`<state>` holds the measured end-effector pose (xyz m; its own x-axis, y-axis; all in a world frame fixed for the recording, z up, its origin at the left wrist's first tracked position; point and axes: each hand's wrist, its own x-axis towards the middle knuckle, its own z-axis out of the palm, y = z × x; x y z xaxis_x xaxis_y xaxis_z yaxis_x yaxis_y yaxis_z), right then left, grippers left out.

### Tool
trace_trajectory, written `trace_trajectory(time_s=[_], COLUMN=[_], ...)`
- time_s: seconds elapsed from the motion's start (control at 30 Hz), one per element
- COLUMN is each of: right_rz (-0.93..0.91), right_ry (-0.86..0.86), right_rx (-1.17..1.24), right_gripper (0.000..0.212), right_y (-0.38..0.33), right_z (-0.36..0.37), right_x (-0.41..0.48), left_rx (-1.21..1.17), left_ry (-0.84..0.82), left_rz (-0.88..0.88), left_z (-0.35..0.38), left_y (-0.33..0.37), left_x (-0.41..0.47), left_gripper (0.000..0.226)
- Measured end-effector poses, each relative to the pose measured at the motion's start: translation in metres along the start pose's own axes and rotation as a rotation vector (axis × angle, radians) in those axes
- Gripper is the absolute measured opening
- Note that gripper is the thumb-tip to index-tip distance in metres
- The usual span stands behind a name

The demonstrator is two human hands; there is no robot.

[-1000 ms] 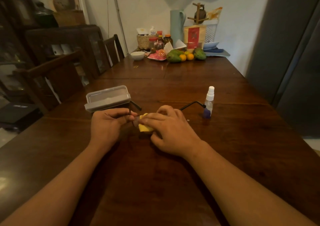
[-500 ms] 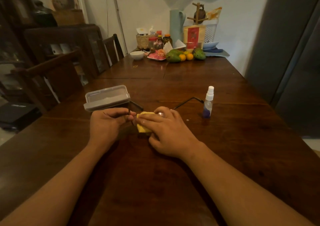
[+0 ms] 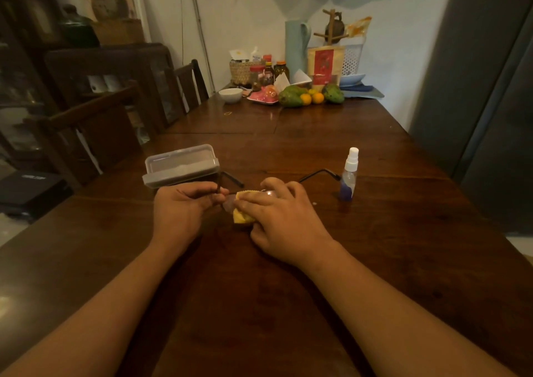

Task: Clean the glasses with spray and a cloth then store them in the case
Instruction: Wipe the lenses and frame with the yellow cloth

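Dark-framed glasses (image 3: 317, 174) lie between my hands over the wooden table (image 3: 288, 304), their temple arms pointing away from me. My left hand (image 3: 180, 212) pinches the frame at its left corner. My right hand (image 3: 284, 220) grips a folded yellow cloth (image 3: 242, 216) and presses it on a lens; most of the lenses are hidden by my fingers. A small clear spray bottle (image 3: 349, 174) with a white nozzle and blue liquid stands upright to the right. The grey translucent case (image 3: 180, 166) stands open just behind my left hand.
Wooden chairs (image 3: 109, 122) line the table's left side. At the far end sit a white bowl (image 3: 230, 95), a basket with jars (image 3: 245, 72), green and orange fruit (image 3: 305, 96), a tall pale jug (image 3: 297, 47) and a small rubber band (image 3: 227, 113).
My right hand with the cloth has shifted slightly left and away over the lens, and the right temple arm swung a little. The left hand keeps its hold on the frame.
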<state>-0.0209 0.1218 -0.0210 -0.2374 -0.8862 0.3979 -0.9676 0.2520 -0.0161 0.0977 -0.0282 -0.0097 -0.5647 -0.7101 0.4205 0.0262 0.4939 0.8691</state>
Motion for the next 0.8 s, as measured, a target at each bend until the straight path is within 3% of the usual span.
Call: trace_trajectory(time_s=[0.17,0.33,0.5,0.7,0.8], right_rz=[-0.05,0.009,-0.094,-0.032,-0.052], right_ry=[-0.078,0.003,-0.047,0.002,-0.046], right_rx=[0.127,0.164,0.335,0.272,0.304], right_gripper=[0.062,0.053,0.07,0.055,0.063], right_y=[0.001,0.012,0.004,0.014,0.012], right_z=[0.001,0.001,0.003,0.001,0.001], right_x=[-0.001,-0.002,-0.002,-0.003,-0.003], left_rx=[0.011,0.004,0.012,-0.024,-0.045], left_ry=[0.023,0.015,-0.007,0.006,-0.005], left_rz=[0.031,0.009,0.02,0.015,0.007], left_z=[-0.001,0.0,-0.002,-0.003,-0.003], left_y=[0.001,0.0,0.0,0.004,0.003], left_x=[-0.002,0.0,-0.001,-0.003,-0.002], left_gripper=[0.012,0.017,0.018,0.026,0.022])
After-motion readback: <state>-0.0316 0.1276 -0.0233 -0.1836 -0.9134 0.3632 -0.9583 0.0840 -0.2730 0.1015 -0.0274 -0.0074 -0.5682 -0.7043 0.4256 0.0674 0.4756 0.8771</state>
